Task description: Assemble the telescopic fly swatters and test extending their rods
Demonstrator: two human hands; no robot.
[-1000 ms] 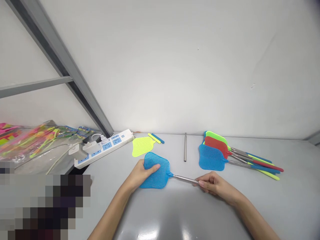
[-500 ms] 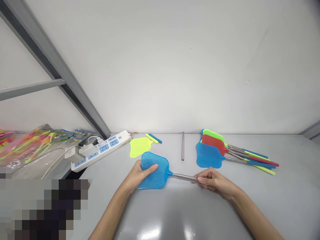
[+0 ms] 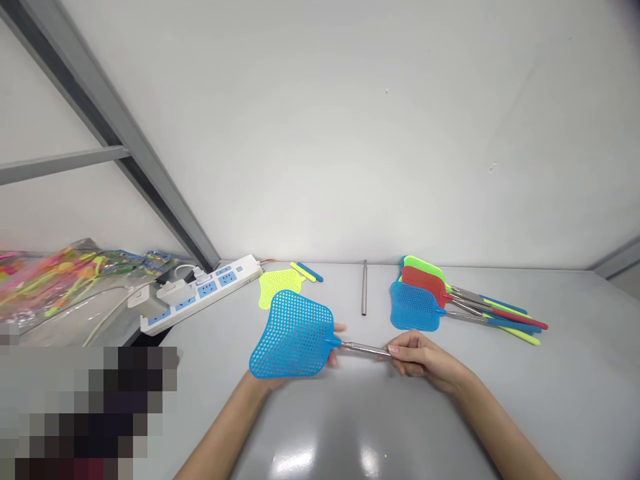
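Note:
A blue fly swatter head (image 3: 295, 337) with a perforated face is tilted up in front of me. From its neck runs a thin metal rod (image 3: 367, 349), which my right hand (image 3: 413, 353) pinches at the far end between thumb and fingers. My left hand (image 3: 273, 383) lies behind the blue head and is mostly hidden by it. Its blurred fingertips stick out apart, above and below the neck. A loose metal tube (image 3: 364, 288) lies farther back on the table. A yellow swatter head (image 3: 277, 288) rests beyond the blue one, beside a yellow and a blue handle grip (image 3: 310, 272).
Several swatters with metal rods and coloured handles are piled at the right, a blue one (image 3: 415, 307) and a red one (image 3: 424, 283) among them. A white power strip (image 3: 200, 293) with plugs stands at the left, near plastic bags (image 3: 75, 280). A wall (image 3: 375, 133) backs the table.
My left hand has let go of the swatter head's side edge and slid behind it toward the neck. The head has tilted. My right hand keeps its hold on the rod.

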